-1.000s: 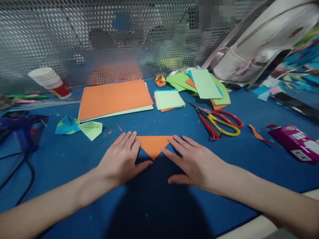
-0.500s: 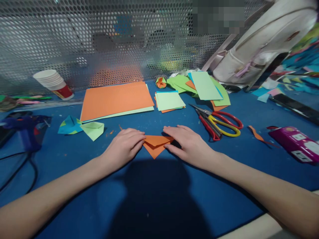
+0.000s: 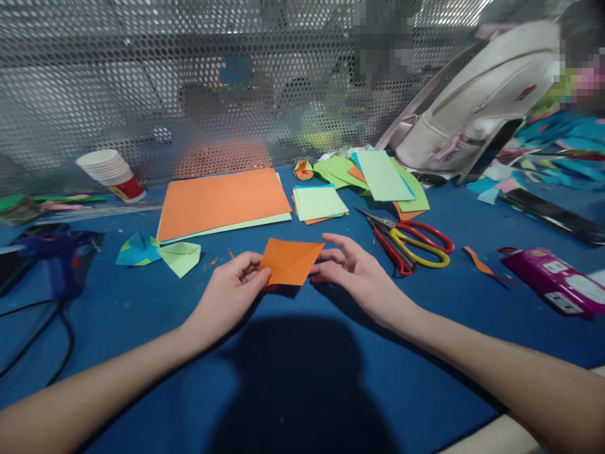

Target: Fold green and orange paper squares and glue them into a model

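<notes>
An orange paper square (image 3: 292, 261) with a faint diagonal crease is lifted a little off the blue table. Its left corner is pinched between the thumb and fingers of my left hand (image 3: 235, 285). On the other side, my right hand (image 3: 355, 270) has its fingers apart beside the paper's right edge; whether a fingertip touches it I cannot tell. Left of my hands lie a folded light green paper piece (image 3: 180, 257) and a folded blue and green one (image 3: 138, 249). A stack of small paper squares (image 3: 321, 202) rests beyond the orange square.
Red- and yellow-handled scissors (image 3: 411, 239) and a purple object (image 3: 558, 277) lie to the right. Large orange sheets (image 3: 227, 202), paper cups (image 3: 111, 175) and a glue gun (image 3: 59, 258) occupy the left. A pale backpack (image 3: 477, 107) leans against the perforated metal panel (image 3: 189, 82) behind.
The orange paper lay folded in a triangle under both hands; now it is opened out and raised in my left hand. My right hand's fingers have spread away from it.
</notes>
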`<state>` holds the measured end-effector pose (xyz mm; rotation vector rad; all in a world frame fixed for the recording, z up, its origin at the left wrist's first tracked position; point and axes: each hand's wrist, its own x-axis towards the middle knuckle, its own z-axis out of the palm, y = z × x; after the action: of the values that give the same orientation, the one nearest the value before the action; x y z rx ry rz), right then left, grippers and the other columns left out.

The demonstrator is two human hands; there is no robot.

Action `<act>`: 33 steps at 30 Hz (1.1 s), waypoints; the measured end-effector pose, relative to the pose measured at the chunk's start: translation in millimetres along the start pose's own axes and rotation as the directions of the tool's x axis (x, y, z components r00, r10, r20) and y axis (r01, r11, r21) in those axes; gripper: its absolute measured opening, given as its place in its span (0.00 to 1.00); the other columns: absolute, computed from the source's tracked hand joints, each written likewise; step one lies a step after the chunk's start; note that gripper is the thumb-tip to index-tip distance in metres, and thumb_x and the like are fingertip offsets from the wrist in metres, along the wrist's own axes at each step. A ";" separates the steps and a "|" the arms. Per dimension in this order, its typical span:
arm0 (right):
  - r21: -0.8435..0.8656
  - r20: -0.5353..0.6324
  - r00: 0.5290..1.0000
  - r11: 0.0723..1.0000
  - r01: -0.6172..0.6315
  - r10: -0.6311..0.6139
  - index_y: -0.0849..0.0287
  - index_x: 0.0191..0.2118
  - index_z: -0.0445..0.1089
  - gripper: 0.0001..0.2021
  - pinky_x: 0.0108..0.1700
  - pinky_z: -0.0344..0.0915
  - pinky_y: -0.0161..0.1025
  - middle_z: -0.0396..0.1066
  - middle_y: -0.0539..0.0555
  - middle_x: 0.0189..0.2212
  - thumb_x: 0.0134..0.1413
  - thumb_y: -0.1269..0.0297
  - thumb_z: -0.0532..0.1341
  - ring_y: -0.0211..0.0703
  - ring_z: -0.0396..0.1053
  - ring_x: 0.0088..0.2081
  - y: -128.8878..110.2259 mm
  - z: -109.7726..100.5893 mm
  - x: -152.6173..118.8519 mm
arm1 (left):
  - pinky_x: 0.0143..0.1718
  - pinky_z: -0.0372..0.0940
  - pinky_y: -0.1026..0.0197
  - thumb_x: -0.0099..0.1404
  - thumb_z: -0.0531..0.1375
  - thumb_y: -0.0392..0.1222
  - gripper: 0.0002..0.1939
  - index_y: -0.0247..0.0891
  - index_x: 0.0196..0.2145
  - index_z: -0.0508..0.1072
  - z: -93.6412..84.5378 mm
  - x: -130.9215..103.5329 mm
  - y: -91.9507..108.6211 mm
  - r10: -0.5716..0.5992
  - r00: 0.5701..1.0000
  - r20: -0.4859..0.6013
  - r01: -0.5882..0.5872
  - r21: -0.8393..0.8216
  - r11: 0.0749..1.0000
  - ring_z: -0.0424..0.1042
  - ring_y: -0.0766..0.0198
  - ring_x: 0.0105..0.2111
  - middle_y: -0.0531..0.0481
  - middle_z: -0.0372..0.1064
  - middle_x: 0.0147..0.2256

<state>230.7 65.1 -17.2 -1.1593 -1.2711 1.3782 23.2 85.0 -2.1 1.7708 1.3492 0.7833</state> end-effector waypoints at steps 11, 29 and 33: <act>-0.187 0.069 0.996 0.979 0.075 -0.063 0.57 0.63 0.36 0.36 0.27 0.67 0.33 0.66 0.58 0.42 0.49 0.72 0.53 0.37 0.71 0.33 5.3 10.1 -4.5 | 0.36 0.69 0.59 0.59 0.56 0.43 0.11 0.39 0.40 0.65 10.2 -7.8 -0.3 -0.048 0.992 0.118 0.088 -0.365 0.927 0.72 0.62 0.35 0.48 0.72 0.35; -0.653 0.199 0.952 0.692 0.307 -0.234 0.58 0.63 0.43 0.33 0.42 0.71 0.45 0.70 0.58 0.46 0.52 0.68 0.54 0.44 0.72 0.40 13.7 -4.4 -1.8 | 0.30 0.64 0.63 0.59 0.54 0.40 0.08 0.38 0.31 0.72 -1.5 3.5 -13.5 0.154 0.987 0.048 -0.161 0.226 0.961 0.70 0.65 0.28 0.52 0.73 0.28; -0.719 0.223 0.934 0.599 0.352 -0.280 0.56 0.64 0.43 0.32 0.45 0.70 0.48 0.69 0.59 0.48 0.53 0.69 0.52 0.48 0.70 0.47 16.0 -5.5 -3.3 | 0.36 0.64 0.61 0.58 0.55 0.39 0.06 0.38 0.29 0.71 -5.4 6.9 -20.0 0.214 0.974 0.069 -0.224 0.298 0.928 0.70 0.64 0.31 0.51 0.72 0.29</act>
<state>236.3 61.7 -33.2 -1.3084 -2.1154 0.6070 10.5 95.8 -16.1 2.1978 1.3177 0.6845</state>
